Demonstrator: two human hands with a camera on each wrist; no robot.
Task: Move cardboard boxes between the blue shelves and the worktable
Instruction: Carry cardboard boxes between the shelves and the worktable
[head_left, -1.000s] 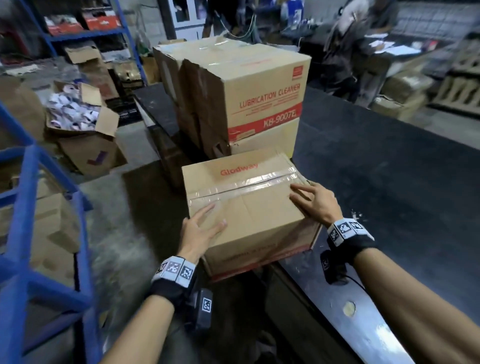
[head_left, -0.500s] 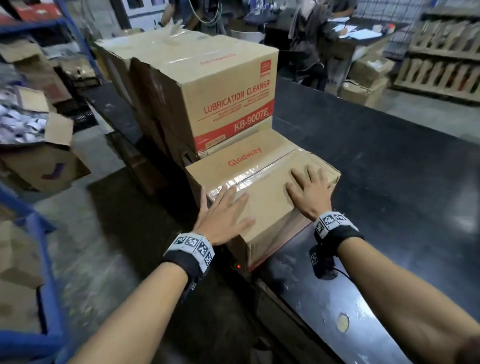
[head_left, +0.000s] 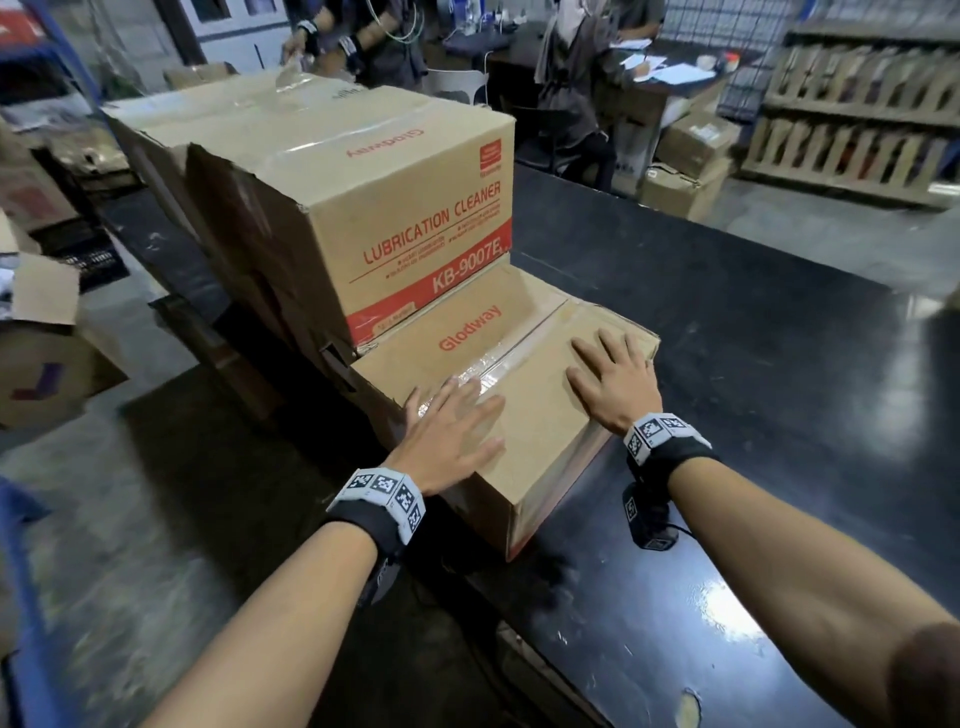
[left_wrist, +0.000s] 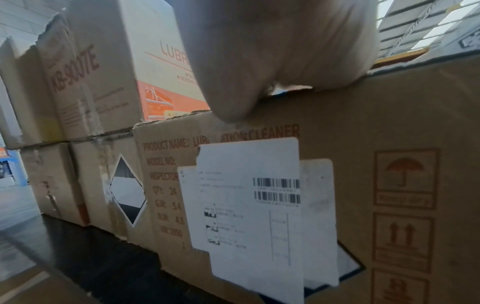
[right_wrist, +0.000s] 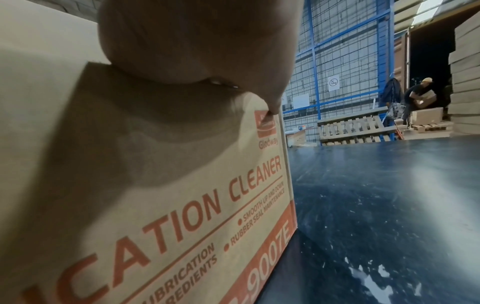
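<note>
A taped Glodway cardboard box lies on the black worktable at its left edge, pushed against a taller stack of Lubrication Cleaner boxes. My left hand lies flat on the box's near left top, fingers straight. My right hand lies flat on the top at the right. The left wrist view shows the box's side with white shipping labels under my palm. In the right wrist view the palm rests on the printed box.
Open cartons sit on the concrete floor to the left. A blue shelf post stands at the near left. People work at a desk beyond the table. More boxes and wooden pallets fill the far right.
The box has slid forward along the table until it meets the tall stack. Both hands moved from its edges to lie flat on its top.
</note>
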